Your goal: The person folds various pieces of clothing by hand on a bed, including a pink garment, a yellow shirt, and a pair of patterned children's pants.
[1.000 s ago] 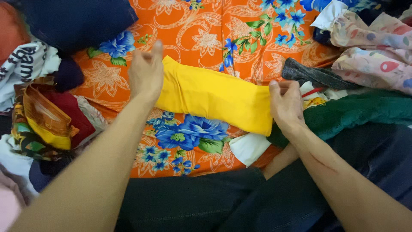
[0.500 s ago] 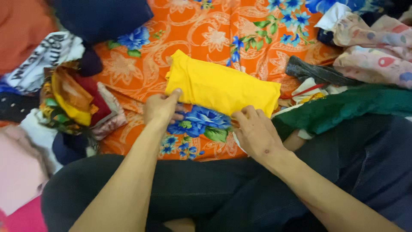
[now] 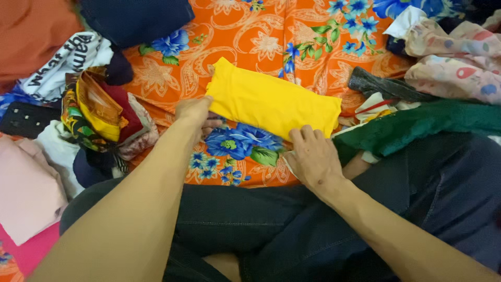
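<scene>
Left grip: left hand (image 3: 195,114) lies palm down on the near left corner of the yellow folded cloth (image 3: 271,100), fingers curled loosely at its edge. Whether they pinch the edge or only press it, cannot tell.

Right grip: right hand (image 3: 312,155) is flat and released, fingertips (image 3: 305,133) touching the near long edge of the yellow cloth towards its right end. Nothing is clasped in it.

Change: a second ago the hands were spread wide, one at each short end of the cloth, which lay longer across the sheet. Now both sit on the near side, closer together, and the cloth shows as a shorter, plumper bundle.

Meaning: I judge that a fold has just gone in, and the hands are now pressing and squaring the near edge rather than carrying the cloth.

Cloth position: just beyond both hands, lying slantwise on the orange floral sheet (image 3: 250,36), far left corner highest.

Beyond the right hand: a green garment (image 3: 428,125) just to its right, a dark rolled piece (image 3: 386,86) past that, and pale printed fabric (image 3: 454,57) further out.

Beyond the left hand: a striped maroon and yellow bundle (image 3: 104,112) nearby, with pink cloth (image 3: 26,193) well apart, to the near left.

Below both arms: dark trousers (image 3: 292,235) of the person's lap.
</scene>
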